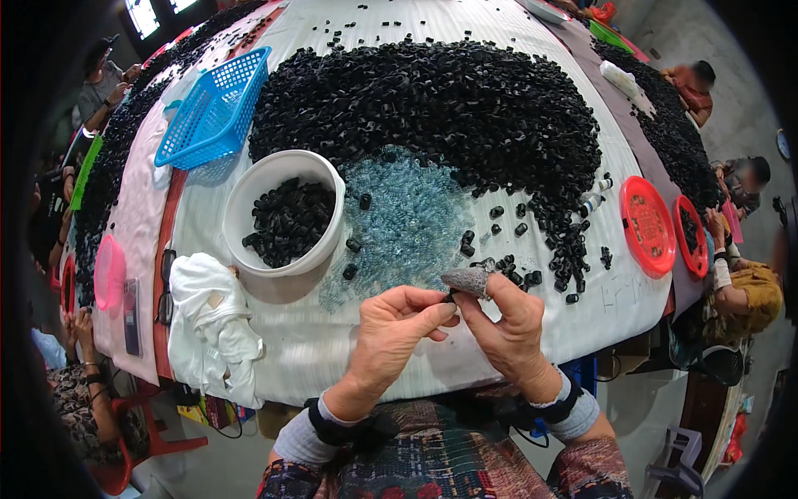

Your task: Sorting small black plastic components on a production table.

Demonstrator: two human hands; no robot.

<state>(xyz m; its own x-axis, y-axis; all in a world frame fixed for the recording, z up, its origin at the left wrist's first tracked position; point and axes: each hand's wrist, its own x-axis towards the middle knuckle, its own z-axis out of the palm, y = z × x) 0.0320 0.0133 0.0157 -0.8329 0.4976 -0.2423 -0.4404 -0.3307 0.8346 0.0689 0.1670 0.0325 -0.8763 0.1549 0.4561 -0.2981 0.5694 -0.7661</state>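
Note:
My left hand (pixel 389 335) and my right hand (pixel 509 331) meet near the table's front edge. Both pinch a small black plastic piece (pixel 450 297), mostly covered by the fingertips. A grey knitted finger cover (pixel 465 281) sits on my right index finger. Just beyond my hands spreads a pile of small clear bluish rings (pixel 403 229). Several loose black cylindrical pieces (pixel 521 229) lie to the right of it. Behind is a large heap of the same black pieces (pixel 432 104). More of them fill the bottom of a white bucket (pixel 235 212) at the left.
A blue plastic basket (pixel 195 137) stands behind the bucket. Left of my hands lies a crumpled white cloth (pixel 208 316), with glasses (pixel 165 291) and a phone (pixel 132 316) beyond it. A red lid (pixel 648 226) rests at the right. Other people work at neighbouring tables on both sides.

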